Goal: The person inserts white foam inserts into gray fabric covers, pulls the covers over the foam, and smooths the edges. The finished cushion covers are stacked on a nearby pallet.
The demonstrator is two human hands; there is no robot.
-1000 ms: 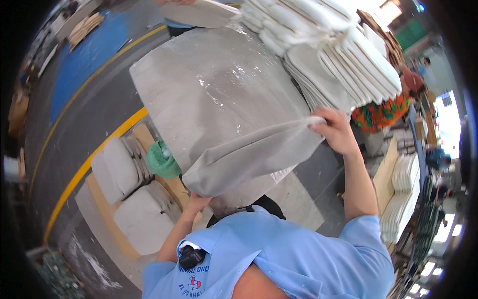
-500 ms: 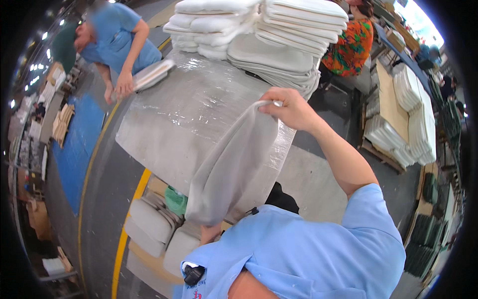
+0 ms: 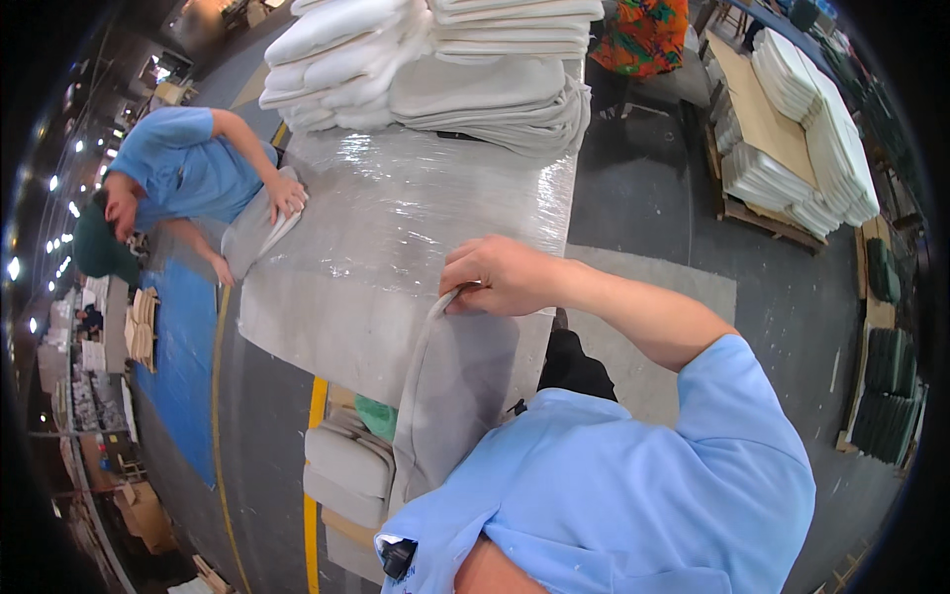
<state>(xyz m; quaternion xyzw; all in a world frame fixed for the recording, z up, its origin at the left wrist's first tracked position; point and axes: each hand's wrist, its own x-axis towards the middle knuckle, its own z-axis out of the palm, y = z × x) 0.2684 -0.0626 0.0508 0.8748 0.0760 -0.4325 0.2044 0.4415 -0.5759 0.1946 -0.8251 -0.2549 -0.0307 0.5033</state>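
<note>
In the head view, the right arm comes in from the right with the elbow bent outward and the forearm running leftward over the near edge of the table (image 3: 396,233); the right hand (image 3: 500,277) is turned knuckles up, its fingers curled down and gripping the upper edge of a grey cushion (image 3: 460,396). That one cushion hangs upright and slightly folded in front of the person's body, its lower end reaching down to the blue shirt (image 3: 614,475). The left hand is hidden, so its grasp cannot be told. The table, one, is wrapped in clear film and bears three stacks at its far end: two of white cushions, the left stack (image 3: 341,64) and the right stack (image 3: 515,28), and one grey stack (image 3: 485,94) in front; their layers overlap too closely to count. At the table's left edge one co-worker (image 3: 188,163) bends over one grey pad (image 3: 252,238), one hand resting on it and the other just beside it. Below the table's near left corner are one green bag (image 3: 376,416) and several grey cushions (image 3: 346,475), partly covered. To the right stands one pallet (image 3: 777,228) with at least two piles of white pads (image 3: 826,153).
</note>
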